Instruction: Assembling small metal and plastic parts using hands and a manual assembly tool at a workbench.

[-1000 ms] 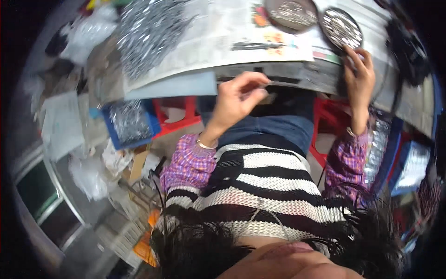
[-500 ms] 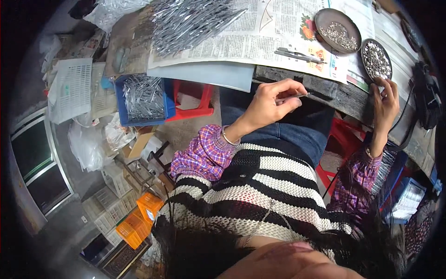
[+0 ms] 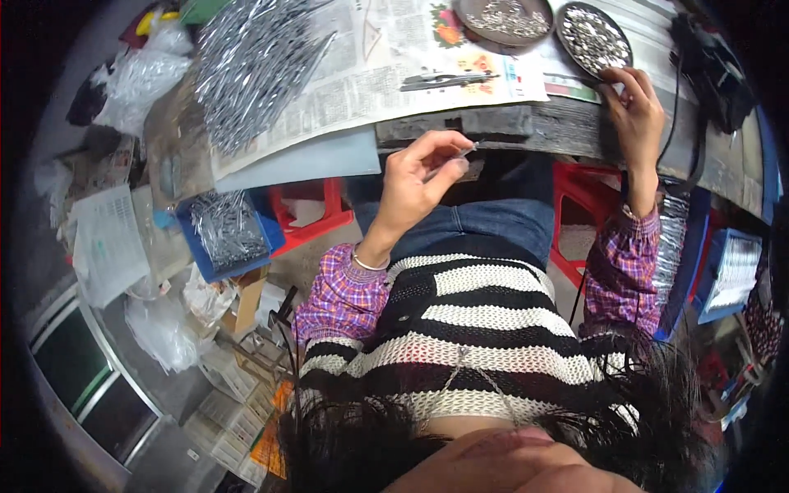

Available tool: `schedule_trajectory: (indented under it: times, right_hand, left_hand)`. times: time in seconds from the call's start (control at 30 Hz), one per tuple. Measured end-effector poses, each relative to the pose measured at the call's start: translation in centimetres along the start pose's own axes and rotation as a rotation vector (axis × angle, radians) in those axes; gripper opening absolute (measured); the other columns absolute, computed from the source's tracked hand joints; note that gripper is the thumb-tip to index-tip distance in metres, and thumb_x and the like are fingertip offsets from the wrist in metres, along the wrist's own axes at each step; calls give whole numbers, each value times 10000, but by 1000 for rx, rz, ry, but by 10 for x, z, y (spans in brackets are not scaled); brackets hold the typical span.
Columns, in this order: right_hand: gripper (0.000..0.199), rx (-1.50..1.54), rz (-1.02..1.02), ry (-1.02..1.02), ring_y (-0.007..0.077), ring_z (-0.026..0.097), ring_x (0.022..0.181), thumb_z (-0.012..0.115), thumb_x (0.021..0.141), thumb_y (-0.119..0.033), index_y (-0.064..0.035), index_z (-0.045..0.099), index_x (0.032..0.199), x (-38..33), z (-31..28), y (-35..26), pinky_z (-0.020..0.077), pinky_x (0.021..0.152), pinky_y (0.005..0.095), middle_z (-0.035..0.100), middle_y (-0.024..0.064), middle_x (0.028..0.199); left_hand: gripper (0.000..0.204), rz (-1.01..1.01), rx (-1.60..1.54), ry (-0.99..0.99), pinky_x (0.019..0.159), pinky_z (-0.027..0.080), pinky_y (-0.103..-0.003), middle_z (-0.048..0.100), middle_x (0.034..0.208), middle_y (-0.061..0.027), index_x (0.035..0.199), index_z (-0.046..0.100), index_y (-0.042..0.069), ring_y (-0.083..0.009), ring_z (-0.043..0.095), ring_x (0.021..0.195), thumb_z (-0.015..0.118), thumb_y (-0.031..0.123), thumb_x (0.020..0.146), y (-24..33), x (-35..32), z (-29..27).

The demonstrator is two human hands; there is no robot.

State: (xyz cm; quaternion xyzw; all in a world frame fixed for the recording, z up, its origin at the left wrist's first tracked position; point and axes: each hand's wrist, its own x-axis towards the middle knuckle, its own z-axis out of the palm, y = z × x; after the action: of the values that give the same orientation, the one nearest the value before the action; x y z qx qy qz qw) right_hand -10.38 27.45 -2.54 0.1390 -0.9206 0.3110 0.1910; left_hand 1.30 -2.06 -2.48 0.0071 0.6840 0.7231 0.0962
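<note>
Above my lap, my left hand (image 3: 417, 182) pinches a thin metal piece (image 3: 470, 150) between thumb and fingers; most of it is hidden in the grip. My right hand (image 3: 636, 113) is at the near rim of a dark round dish (image 3: 626, 62) filled with small shiny metal parts (image 3: 593, 41). Its thumb and fingertips are drawn together, and anything between them is too small to make out. To the left of that dish stands a second brown dish (image 3: 503, 37) holding a scatter of tiny metal pieces (image 3: 511, 16).
Newspaper (image 3: 362, 90) covers the bench, bearing a heap of thin metal rods (image 3: 246, 70) and slim dark tools (image 3: 448, 80). A blue bin (image 3: 226, 234) of metal pieces sits by a red stool (image 3: 308, 218). Dark corded equipment (image 3: 713, 78) stands at the right.
The whole view has shifted, so bench and dishes appear higher and further left. My left hand still pinches the metal piece; my right hand stays at the dish rim, its fingers drawn closer.
</note>
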Motion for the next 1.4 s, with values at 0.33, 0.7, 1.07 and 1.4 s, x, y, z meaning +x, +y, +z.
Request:
schedule_trajectory:
  times: [0.33, 0.7, 1.07, 1.4]
  right_hand:
    - [149, 704, 220, -60, 87, 596, 795, 668, 775, -26, -27, 664, 924, -16, 5, -11, 477, 700, 223, 650, 27, 911]
    - [128, 1300, 578, -379, 91, 613, 792, 660, 781, 13, 12, 640, 907, -71, 43, -98, 498, 721, 213, 646, 29, 862]
    - [162, 1431, 650, -344, 91, 608, 784, 665, 778, 20, -2, 584, 916, -75, 53, -108, 504, 743, 218, 624, 30, 863]
    - [186, 1426, 635, -237, 93, 596, 791, 659, 785, 24, -6, 559, 939, -78, 57, -114, 499, 717, 217, 609, 40, 859]
  left_hand:
    - [217, 8, -48, 8, 704, 460, -182, 596, 940, -31, 1049, 584, -16, -55, 557, 811, 613, -2, 835, -2, 1, 6]
    - [226, -48, -137, -36, 635, 456, -187, 623, 898, -45, 1071, 583, -15, -62, 575, 779, 608, 35, 853, 5, 7, 12]
    - [240, -39, -122, -13, 624, 458, -192, 636, 898, -57, 1075, 597, -35, -67, 546, 697, 606, 11, 840, -1, 2, 13]
    - [207, 30, -8, 2, 603, 435, -196, 616, 852, -56, 1043, 624, -28, -75, 533, 687, 596, -6, 839, 0, 1, 13]
